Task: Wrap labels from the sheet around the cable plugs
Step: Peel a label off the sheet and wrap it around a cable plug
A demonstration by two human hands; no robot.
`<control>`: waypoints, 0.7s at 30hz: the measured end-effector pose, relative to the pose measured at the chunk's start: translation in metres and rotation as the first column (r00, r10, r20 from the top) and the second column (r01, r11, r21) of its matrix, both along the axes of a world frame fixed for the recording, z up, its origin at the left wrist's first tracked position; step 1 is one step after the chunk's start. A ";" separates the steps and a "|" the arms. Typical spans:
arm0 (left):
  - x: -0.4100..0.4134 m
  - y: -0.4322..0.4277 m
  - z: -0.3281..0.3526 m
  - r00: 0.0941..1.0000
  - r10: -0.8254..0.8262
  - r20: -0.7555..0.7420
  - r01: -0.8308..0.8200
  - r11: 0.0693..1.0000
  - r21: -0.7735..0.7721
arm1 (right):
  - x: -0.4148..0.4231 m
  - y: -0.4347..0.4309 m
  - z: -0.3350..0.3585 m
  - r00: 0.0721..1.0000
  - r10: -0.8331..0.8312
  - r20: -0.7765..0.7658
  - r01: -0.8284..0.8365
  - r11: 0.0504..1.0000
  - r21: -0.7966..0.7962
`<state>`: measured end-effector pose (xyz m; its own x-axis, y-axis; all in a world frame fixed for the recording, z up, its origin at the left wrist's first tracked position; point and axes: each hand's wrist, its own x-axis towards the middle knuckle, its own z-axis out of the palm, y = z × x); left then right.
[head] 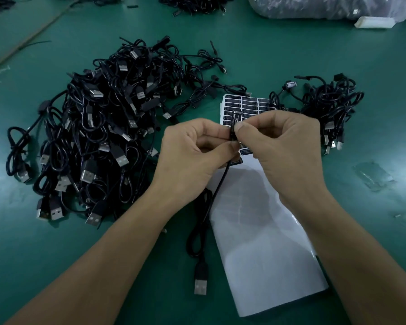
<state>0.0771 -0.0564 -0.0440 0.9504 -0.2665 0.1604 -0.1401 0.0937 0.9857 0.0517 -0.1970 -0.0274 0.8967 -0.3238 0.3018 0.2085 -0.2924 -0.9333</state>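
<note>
Left grip (192, 148) and right grip (284, 146) both pinching the stiff black cable plug (232, 133); sticky black label (235, 117) looks flimsy, I'd grab edges.

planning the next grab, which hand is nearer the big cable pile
Left. The left hand is just right of the big cable pile; the right hand is farther right, over the label sheet. Both pinch one plug.

Cable pile (99, 127) left of sheet (263, 231) (table (361, 55))

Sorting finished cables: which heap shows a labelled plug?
The smaller heap, right of the label sheet: a labelled plug shows at its edge; the big heap shows none.
</note>
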 end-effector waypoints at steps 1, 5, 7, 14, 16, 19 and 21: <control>0.000 0.000 0.000 1.000 0.001 0.000 -0.001 1.000 0.001 | 0.000 0.000 0.000 1.000 0.000 0.001 0.000 1.000 -0.002; 0.000 0.000 0.000 1.000 0.012 0.021 -0.012 1.000 0.008 | 0.000 -0.002 0.000 1.000 0.006 -0.010 -0.006 1.000 0.022; 0.000 0.001 -0.001 0.999 0.014 0.031 -0.015 1.000 0.016 | 0.000 -0.003 0.000 1.000 0.002 -0.021 -0.002 1.000 0.028; 0.001 0.000 -0.002 0.999 0.011 0.045 -0.012 1.000 0.015 | 0.003 -0.006 -0.004 0.999 0.035 -0.032 -0.032 0.995 0.097; 0.001 0.000 -0.003 0.999 0.014 0.049 -0.015 1.000 0.024 | 0.004 -0.008 -0.003 0.996 0.091 -0.021 -0.089 0.991 0.099; 0.001 0.000 -0.003 0.996 0.043 0.076 -0.047 0.997 0.058 | 0.005 -0.009 -0.001 0.990 0.140 0.019 -0.141 0.990 0.028; 0.001 -0.001 -0.003 0.993 0.068 0.096 -0.077 0.993 0.094 | 0.005 -0.010 0.000 0.989 0.145 0.029 -0.146 0.989 0.032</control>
<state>0.0780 -0.0572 -0.0468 0.9502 -0.2157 0.2249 -0.2336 -0.0154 0.9722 0.0564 -0.2071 -0.0272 0.9270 -0.2005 0.3169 0.2712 -0.2253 -0.9358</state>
